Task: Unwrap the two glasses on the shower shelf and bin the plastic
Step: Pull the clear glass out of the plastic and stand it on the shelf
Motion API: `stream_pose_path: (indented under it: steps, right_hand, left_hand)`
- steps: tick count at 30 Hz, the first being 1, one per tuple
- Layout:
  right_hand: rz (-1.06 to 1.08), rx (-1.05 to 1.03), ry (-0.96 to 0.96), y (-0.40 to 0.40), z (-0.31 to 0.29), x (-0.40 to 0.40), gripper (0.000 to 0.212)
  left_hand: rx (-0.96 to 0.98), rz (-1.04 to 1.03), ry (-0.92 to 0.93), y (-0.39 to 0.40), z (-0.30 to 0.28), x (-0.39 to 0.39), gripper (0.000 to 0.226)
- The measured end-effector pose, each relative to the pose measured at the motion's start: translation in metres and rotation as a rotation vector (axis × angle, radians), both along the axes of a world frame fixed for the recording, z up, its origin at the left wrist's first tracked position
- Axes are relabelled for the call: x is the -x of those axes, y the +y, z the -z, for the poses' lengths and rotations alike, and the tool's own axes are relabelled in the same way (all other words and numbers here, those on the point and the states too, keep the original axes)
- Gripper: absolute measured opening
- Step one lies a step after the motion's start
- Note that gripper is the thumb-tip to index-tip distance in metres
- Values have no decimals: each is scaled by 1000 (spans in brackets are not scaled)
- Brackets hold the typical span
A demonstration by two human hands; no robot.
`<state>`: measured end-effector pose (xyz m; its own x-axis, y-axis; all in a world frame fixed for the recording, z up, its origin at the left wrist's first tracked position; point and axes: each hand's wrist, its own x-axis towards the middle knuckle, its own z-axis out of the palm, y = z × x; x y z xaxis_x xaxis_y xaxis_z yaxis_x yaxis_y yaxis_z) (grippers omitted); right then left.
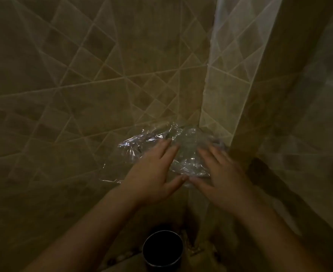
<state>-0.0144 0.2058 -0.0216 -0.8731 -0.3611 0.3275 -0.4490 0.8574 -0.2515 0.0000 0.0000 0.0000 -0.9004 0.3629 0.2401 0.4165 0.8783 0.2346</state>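
Crinkled clear plastic wrap (pixel 142 144) spreads in the tiled shower corner, at about the middle of the head view. A wrapped glass (pixel 189 154) shows faintly inside the plastic, between my two hands. My left hand (pixel 151 173) lies on the plastic's left side with fingers spread. My right hand (pixel 218 173) presses on the right side, fingers apart, thumb close to the left thumb. Whether either hand grips the plastic cannot be told in the dim, blurred picture. The shelf itself is hidden under the wrap.
A dark round bin (pixel 162 250) stands open on the floor directly below my hands. Tiled walls (pixel 83 75) meet at a corner (pixel 206 95) behind the plastic. A tiled column (pixel 279 95) rises at the right.
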Motion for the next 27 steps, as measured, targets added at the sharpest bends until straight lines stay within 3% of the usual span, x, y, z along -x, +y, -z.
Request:
stream_pose_path:
  steps: [4, 6, 8, 16, 22, 25, 27]
  right_hand:
    - [217, 533, 42, 19, -1, 4, 45]
    - [293, 701, -84, 32, 4, 13, 22]
    - [291, 798, -256, 38, 6, 21, 23]
    - [117, 674, -479, 17, -3, 37, 27]
    - [92, 963, -588, 16, -10, 39, 15]
    - [87, 849, -562, 10, -18, 38, 8]
    - [126, 819, -533, 6, -22, 39, 17]
  left_hand:
    - [-37, 11, -102, -8, 22, 11, 89]
    - [-64, 26, -108, -12, 32, 14, 90]
    - [-71, 28, -103, -17, 38, 18, 93]
    - [76, 118, -96, -30, 44, 37, 96]
    - [188, 119, -63, -30, 42, 43, 90]
    - [196, 119, -74, -28, 37, 47, 83]
    - [205, 125, -100, -28, 34, 49, 80]
